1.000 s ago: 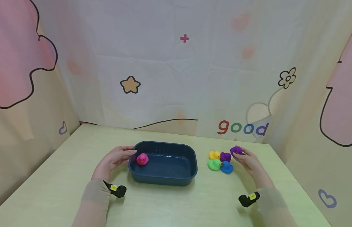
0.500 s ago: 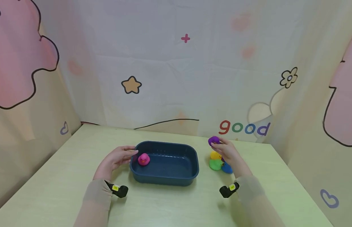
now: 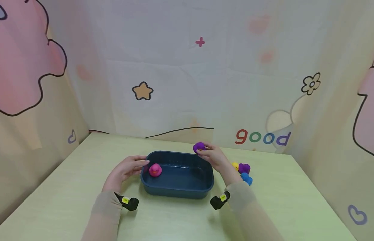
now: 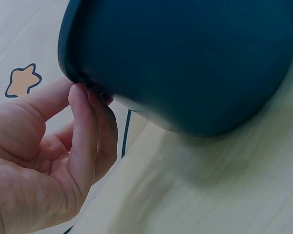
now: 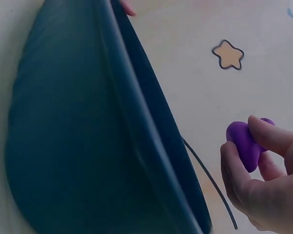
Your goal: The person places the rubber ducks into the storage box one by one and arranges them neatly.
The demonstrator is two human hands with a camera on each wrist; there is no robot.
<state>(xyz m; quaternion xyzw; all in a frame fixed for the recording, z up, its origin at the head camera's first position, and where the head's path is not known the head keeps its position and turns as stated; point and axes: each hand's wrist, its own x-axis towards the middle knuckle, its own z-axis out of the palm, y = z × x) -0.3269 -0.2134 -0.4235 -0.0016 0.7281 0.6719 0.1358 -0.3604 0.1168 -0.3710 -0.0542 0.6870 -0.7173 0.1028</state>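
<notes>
A dark blue rectangular basin (image 3: pixel 178 193) stands on the table with a pink rubber duck (image 3: pixel 155 170) inside at its left end. My left hand (image 3: pixel 126 170) pinches the basin's left rim, thumb over the edge and fingers under it, as the left wrist view shows. Over the basin's back right part, my right hand (image 3: pixel 215 156) holds a purple rubber duck (image 5: pixel 245 144) between thumb and fingers, raised above the rim. To the right of the basin sit a second purple duck (image 3: pixel 244 168), a blue duck (image 3: pixel 246 179) and a yellow duck (image 3: pixel 235 166), partly hidden by the right forearm.
The pale wooden table (image 3: pixel 169 221) reaches back to a printed cloth backdrop (image 3: pixel 175 100), with cloth at both sides too. Small black cameras (image 3: pixel 220 201) are strapped to both wrists.
My right hand has carried the purple duck leftward from beside the other ducks to above the basin. The green duck is now hidden behind the right arm. The left hand keeps its hold.
</notes>
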